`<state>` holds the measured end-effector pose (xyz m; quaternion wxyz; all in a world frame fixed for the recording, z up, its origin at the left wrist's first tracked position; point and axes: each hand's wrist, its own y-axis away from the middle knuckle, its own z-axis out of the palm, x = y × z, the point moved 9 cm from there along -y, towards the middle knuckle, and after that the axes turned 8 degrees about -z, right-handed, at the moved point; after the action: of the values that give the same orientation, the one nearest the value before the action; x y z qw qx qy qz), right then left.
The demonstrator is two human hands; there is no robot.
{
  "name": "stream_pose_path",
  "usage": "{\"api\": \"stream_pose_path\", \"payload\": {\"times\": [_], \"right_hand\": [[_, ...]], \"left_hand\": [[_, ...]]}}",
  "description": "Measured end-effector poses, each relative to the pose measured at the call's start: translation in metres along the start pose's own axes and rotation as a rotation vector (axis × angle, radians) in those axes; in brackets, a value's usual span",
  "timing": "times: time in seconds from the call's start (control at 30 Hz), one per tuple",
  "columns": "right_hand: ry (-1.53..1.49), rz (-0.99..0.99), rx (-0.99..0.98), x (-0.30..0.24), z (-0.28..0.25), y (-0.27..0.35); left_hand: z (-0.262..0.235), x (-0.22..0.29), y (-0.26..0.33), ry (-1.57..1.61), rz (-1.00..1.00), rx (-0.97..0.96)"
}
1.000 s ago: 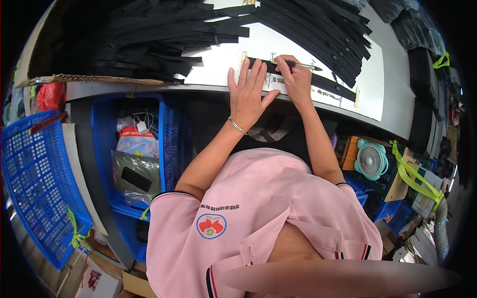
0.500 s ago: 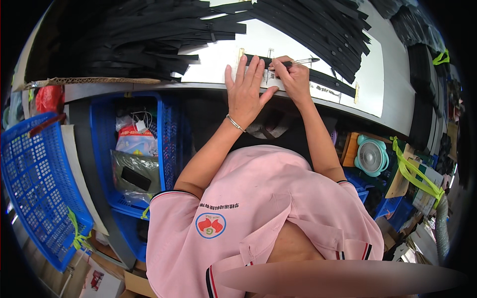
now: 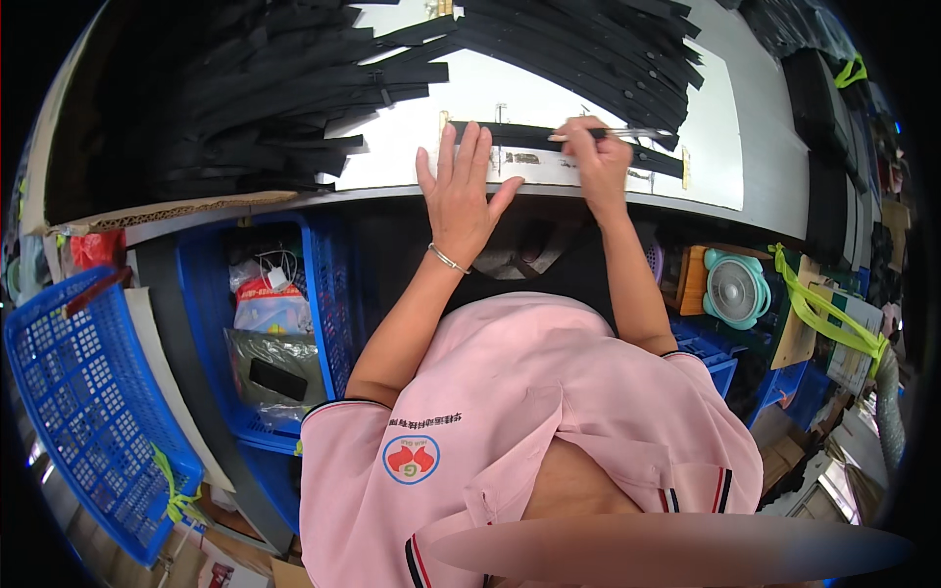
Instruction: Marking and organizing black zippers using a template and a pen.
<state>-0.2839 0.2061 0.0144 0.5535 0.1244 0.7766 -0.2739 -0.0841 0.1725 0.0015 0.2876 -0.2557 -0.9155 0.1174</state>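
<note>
A single black fabric strip [image 3: 524, 135] lies along the near part of a white board [image 3: 717, 118] with dark marks and yellow tape at both ends of the strip. My left hand [image 3: 459, 196] rests flat across the strip's left end, fingers stretched out and thumb apart. My right hand [image 3: 605, 169] is closed around a pen [image 3: 632, 132], its tip toward the left, over the right half of the strip. Whether the tip touches the fabric I cannot tell. Several more black strips are heaped at the left [image 3: 245, 88] and at the far middle [image 3: 588, 54].
A cardboard edge [image 3: 221, 204] borders the left heap. Blue baskets [image 3: 186, 323] stand below the table on the left; one holds bagged items and a black phone [image 3: 277, 376]. At the right are a turquoise fan [image 3: 735, 289] and dark stacked material [image 3: 821, 108].
My right hand has moved rightward along the strip with the pen, away from my left hand. My left hand stays flat on the strip's left end. The whole view has shifted slightly.
</note>
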Motion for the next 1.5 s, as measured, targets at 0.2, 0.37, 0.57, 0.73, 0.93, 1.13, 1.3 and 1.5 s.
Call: {"api": "stream_pose_path", "payload": {"times": [0.2, 0.37, 0.57, 0.73, 0.93, 1.13, 1.3, 1.5], "right_hand": [[0.177, -0.026, 0.158, 0.025, -0.052, 0.002], [0.198, -0.017, 0.133, 0.025, -0.051, 0.001], [0.182, -0.076, 0.145, 0.023, -0.049, 0.0], [0.236, -0.115, 0.105, 0.021, -0.044, 0.0], [0.187, -0.067, 0.118, 0.022, -0.048, 0.003], [0.178, -0.11, 0.024, 0.022, -0.05, 0.004], [0.245, -0.157, 0.015, 0.023, -0.047, 0.001], [0.341, -0.137, -0.049, 0.036, -0.042, 0.002]], "left_hand": [[0.0, 0.0, -0.001, 0.019, -0.01, -0.01], [-0.008, 0.015, -0.009, 0.151, -0.031, 0.01], [0.025, 0.078, -0.02, 0.313, 0.154, -0.097], [0.038, 0.083, -0.027, 0.309, 0.119, -0.054], [0.036, 0.086, -0.023, 0.262, 0.171, -0.013], [0.039, 0.089, -0.023, 0.228, 0.166, -0.005], [0.038, 0.088, -0.026, 0.251, 0.165, 0.024], [0.018, 0.09, -0.028, 0.31, 0.213, 0.095]]}}
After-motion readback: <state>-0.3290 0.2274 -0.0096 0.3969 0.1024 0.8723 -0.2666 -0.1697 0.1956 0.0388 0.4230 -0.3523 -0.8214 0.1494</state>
